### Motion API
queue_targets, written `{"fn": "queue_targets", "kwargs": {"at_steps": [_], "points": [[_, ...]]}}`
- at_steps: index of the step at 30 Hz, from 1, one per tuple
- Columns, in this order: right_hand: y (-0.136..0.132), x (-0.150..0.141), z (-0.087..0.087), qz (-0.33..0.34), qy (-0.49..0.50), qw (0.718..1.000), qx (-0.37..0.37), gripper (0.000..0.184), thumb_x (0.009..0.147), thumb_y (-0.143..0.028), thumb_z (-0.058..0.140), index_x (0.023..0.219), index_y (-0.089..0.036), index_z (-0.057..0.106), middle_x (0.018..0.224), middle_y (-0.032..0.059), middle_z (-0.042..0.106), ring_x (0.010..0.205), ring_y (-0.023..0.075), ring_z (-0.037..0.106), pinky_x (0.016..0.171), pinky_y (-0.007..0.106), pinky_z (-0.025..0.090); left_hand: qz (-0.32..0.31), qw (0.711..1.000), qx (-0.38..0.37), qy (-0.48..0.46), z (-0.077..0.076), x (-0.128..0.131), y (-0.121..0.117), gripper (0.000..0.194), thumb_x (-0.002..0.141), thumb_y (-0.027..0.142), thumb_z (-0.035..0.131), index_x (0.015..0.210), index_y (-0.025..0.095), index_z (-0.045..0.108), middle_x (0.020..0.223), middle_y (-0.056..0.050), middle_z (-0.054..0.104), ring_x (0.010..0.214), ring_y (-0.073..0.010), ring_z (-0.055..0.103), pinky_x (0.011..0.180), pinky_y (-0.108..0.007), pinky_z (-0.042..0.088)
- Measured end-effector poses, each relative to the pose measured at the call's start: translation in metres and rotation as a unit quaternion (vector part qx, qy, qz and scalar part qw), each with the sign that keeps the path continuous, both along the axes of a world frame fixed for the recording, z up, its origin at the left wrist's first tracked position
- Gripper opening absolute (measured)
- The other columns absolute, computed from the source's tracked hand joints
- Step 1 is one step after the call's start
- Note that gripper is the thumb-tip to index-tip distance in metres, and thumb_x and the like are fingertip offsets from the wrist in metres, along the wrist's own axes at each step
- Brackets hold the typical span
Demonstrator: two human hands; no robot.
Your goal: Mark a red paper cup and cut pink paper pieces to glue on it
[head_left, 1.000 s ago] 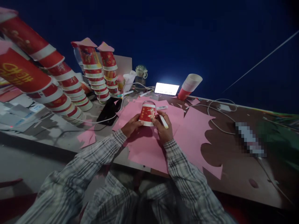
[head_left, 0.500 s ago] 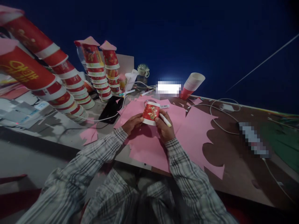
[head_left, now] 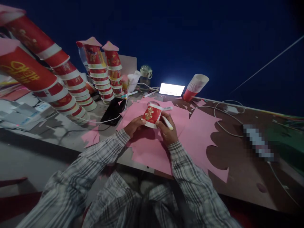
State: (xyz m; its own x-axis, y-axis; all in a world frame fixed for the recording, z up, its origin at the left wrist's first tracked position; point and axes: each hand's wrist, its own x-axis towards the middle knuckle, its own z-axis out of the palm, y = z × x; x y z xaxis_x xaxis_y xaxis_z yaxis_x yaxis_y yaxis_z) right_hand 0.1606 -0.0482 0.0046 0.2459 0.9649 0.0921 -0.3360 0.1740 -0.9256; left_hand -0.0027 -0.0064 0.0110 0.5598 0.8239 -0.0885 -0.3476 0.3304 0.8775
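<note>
Between my two hands is a red paper cup with gold figures and white edges, raised above pink paper. The fingers of my left hand grip its left side. On its right side, my right hand has thumb and fingers closed on the cup. A white marker with a yellowish end is also tucked in the right hand's fingers. Just behind the cup lies a round, ring-like object, partly covered by it. A small white device rests on the paper beyond my right hand.
Tall cup stacks with pink cone tops stand at the left. A black phone lies near them under a white cable. At the back are a lit screen, nested cups, a clear bottle and markers. Scalloped pink paper spreads right.
The cup has turned and tilted slightly in my hands, so its gold figure sits further left. Both hands stay nearly in place, and the marker remains in my right hand.
</note>
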Motion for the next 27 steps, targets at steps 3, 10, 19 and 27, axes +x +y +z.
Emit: {"fn": "queue_targets", "kwargs": {"at_steps": [3,10,19,27], "points": [[0.0,-0.001,-0.003,0.028,0.006,0.999,0.014,0.058,0.067,-0.038,0.081,0.118,-0.025,0.058,0.111,0.0049,0.07,0.096,0.0217,0.066,0.084,0.04,0.055,-0.035,0.997,-0.038,-0.052,0.002,0.001,-0.003,0.043,0.071,0.035,0.073,0.108,0.013,0.068,0.098,-0.009,0.071,0.09,-0.0219,0.064,0.084,-0.034,0.049],[-0.001,0.001,0.0,-0.013,-0.023,1.0,0.007,0.057,0.066,-0.041,0.08,0.116,-0.024,0.056,0.105,0.0039,0.07,0.092,0.0217,0.066,0.082,0.041,0.056,0.032,0.999,0.034,0.001,-0.009,0.006,0.001,0.049,0.069,0.038,0.077,0.111,0.015,0.065,0.103,-0.008,0.069,0.095,-0.0208,0.063,0.089,-0.033,0.047],[-0.009,-0.004,0.0,-0.052,-0.166,0.985,0.015,0.061,0.068,-0.039,0.078,0.121,-0.023,0.053,0.108,0.0057,0.065,0.09,0.0202,0.063,0.084,0.041,0.054,0.072,0.962,0.192,0.178,-0.011,0.005,-0.001,0.057,0.071,0.041,0.077,0.117,0.014,0.059,0.11,-0.01,0.067,0.099,-0.0248,0.061,0.09,-0.037,0.046],[-0.004,0.0,-0.004,-0.034,-0.127,0.991,0.0,0.059,0.066,-0.042,0.079,0.118,-0.025,0.056,0.099,0.0022,0.065,0.083,0.0175,0.06,0.075,0.036,0.055,0.065,0.963,0.196,0.171,-0.01,0.003,0.002,0.052,0.071,0.042,0.075,0.113,0.015,0.06,0.107,-0.008,0.067,0.1,-0.0242,0.06,0.091,-0.036,0.046]]}}
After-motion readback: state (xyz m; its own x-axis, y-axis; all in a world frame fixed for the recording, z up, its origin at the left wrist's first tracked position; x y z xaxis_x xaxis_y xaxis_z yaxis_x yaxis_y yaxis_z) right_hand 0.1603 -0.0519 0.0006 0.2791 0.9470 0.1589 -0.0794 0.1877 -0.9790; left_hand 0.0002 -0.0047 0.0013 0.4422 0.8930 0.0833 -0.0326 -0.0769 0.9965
